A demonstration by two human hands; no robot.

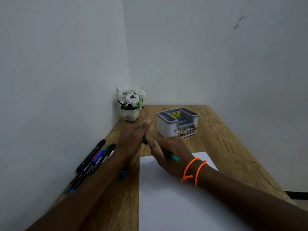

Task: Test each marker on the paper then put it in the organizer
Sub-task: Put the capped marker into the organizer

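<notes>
Nearest the person lies the sheet of paper (166, 197), white and nearly unmarked, running from the near table edge toward the middle of the wooden table (225, 139). Both forearms cross over it. The right hand (170, 155), with orange bead bracelets (194, 170) at the wrist, holds a green marker (168, 155) in curled fingers; the marker's long axis runs from its green end by the wrist, up and left toward the left hand (133, 140). There the left hand's fingers close on the marker's far end, which looks like the cap, so the step in hand is probably uncapping or recapping; which one cannot be told. The marker hangs just above the paper's far left corner, so a test stroke needs only a short drop.

To the left, along the wall, the other markers (93, 162) lie in a loose row, nearer the left hand. Farther back and right of the hands stands the organizer (168, 129), its compartments showing nothing inside, nearer the right hand, with bare table between. A flower pot (130, 114) sits in the far corner.
</notes>
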